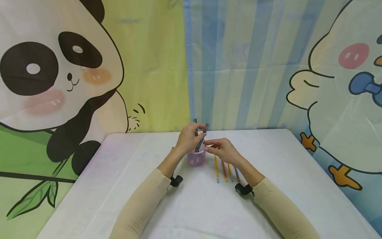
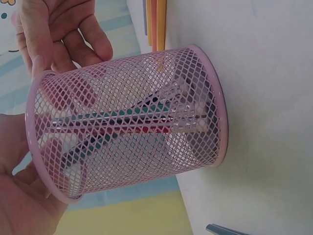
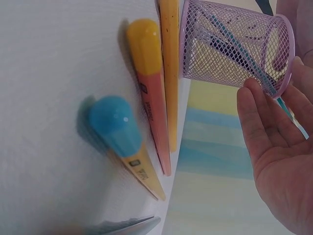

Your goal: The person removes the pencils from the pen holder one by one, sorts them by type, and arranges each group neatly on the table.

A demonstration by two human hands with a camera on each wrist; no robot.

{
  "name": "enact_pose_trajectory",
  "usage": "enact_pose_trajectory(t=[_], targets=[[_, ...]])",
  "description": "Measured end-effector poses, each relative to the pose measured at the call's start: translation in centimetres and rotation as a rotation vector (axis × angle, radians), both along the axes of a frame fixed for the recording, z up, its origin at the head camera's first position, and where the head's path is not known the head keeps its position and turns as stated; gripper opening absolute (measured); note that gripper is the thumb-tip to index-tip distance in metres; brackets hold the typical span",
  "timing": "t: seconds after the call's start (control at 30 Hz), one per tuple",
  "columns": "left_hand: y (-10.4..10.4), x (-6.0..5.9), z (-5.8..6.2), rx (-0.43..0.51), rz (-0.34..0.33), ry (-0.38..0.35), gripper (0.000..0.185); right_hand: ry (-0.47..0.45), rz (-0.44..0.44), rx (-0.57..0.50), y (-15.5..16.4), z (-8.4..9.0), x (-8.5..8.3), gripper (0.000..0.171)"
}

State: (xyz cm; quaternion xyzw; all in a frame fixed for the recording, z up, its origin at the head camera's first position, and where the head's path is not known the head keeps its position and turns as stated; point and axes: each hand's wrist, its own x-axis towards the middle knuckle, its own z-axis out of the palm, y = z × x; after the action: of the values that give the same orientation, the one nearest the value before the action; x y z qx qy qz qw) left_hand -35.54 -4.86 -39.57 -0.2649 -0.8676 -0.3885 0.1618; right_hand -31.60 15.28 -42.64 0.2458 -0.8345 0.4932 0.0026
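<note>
Here, across a white table [image 1: 206, 212] in the lower frame, two hands work at centre: the left hand [image 1: 188, 137] pinching with thumb and fingers, the right hand [image 1: 225, 151] unclenched, fingers extended at the rim of a pink mesh cup [image 1: 196, 160]. Just right of it lie four pencils [image 1: 224, 171]; in the left pinch, slim pens [image 1: 201, 140] lean inside the cup. A light grip and steadied rim should prevent tipping.

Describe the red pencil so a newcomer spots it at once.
On the white table in the head view stands a pinkish mesh cup. Just right of it lie four pencils in a row; the red pencil is second from the left, the only one whose near end is yellow.
</note>
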Motion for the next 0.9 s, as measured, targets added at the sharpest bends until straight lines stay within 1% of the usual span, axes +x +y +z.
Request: enact_pose_trajectory(t=[0.23, 0.33, 0.57, 0.9], targets=[[0.4, 0.08, 0.09, -0.01, 0.041, -0.032, 0.017, -0.01, 0.006, -0.011, 0.05, -0.12, -0.15, 0.038], [0.49, 0.12, 0.06, -0.03, 0.056, -0.031, 0.014, -0.008, 0.005, -0.008, 0.04, -0.07, -0.11, 0.038], [0.31, 0.14, -0.17, -0.02, 0.058, -0.01, 0.012, -0.006, 0.006, 0.0, -0.01, 0.08, 0.1, 0.04], [-0.33, 0.46, 0.04, -0.002, 0.05, 0.024, 0.013, -0.012, -0.013, 0.016, 0.08, -0.01, 0.03, 0.035]])
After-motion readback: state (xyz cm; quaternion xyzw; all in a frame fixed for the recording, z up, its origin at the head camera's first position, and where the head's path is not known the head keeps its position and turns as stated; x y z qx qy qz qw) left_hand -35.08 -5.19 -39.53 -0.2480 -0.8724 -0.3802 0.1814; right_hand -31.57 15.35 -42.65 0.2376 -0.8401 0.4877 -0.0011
